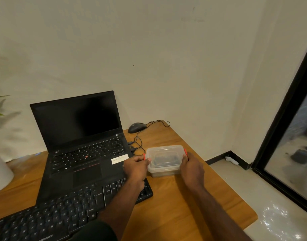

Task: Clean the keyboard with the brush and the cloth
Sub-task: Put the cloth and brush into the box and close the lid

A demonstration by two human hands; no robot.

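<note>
Opening step: your left hand (pixel 137 165) and right hand (pixel 191 165) pinch the box (pixel 164 160) clips; next, unlatch both.

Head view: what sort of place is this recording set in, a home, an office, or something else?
Probably a small desk corner in a home or office room. A wooden desk against a plain wall carries an open laptop, a separate keyboard and a wired mouse; both hands grip a lidded plastic box.
</note>
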